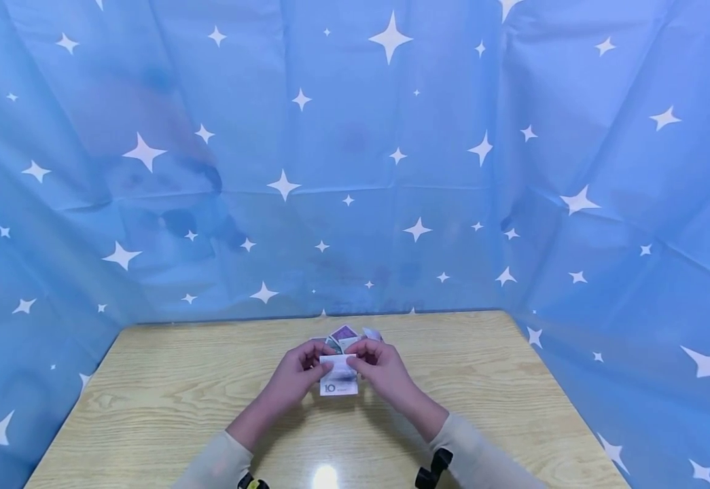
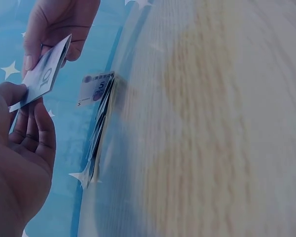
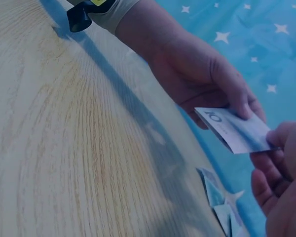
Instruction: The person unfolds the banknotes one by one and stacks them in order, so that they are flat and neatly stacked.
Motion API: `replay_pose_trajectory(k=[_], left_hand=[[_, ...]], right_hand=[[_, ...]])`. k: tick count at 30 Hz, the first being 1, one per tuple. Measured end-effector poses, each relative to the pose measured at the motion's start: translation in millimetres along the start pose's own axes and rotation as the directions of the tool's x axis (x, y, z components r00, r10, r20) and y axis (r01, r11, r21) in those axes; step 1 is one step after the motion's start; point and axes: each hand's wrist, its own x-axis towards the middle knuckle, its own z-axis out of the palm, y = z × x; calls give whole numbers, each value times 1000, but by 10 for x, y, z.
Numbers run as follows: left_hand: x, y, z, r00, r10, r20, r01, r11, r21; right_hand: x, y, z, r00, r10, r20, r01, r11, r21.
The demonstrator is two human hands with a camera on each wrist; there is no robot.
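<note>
Both hands pinch one folded banknote (image 1: 339,382) marked 10, held above the wooden table. My left hand (image 1: 296,380) grips its left edge between thumb and fingers. At the right edge, my right hand (image 1: 388,375) pinches it the same way. In the left wrist view the folded note (image 2: 45,76) shows its layers at the open edge. More banknotes (image 1: 345,333) lie fanned out on the table just beyond the hands, partly hidden by them. One of these, a note with a 5 (image 2: 94,90), sticks out from the pile in the left wrist view.
The wooden table (image 1: 177,380) spreads around both arms, with a bright reflection near its front. A blue curtain (image 1: 355,136) with white stars hangs behind and along the sides. Dark devices with straps sit at both wrists, such as the right one (image 1: 433,468).
</note>
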Motion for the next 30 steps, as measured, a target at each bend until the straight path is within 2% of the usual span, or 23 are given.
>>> replay_pose_trajectory(k=[14,22,30], left_hand=[[3,15,4,1000,31,-1,-31,998,58],[13,-6,-5,1000,21,0,-21,996,90],[4,20,-5,1000,17,-16,-15,994,104]], right_hand=[[-20,-16,10,1000,-12,12,12,1000,-25],[-10,-3,8,1000,-13,17,14,1000,-21],[-12,16,-36,997,-26,67,28,999,-20]])
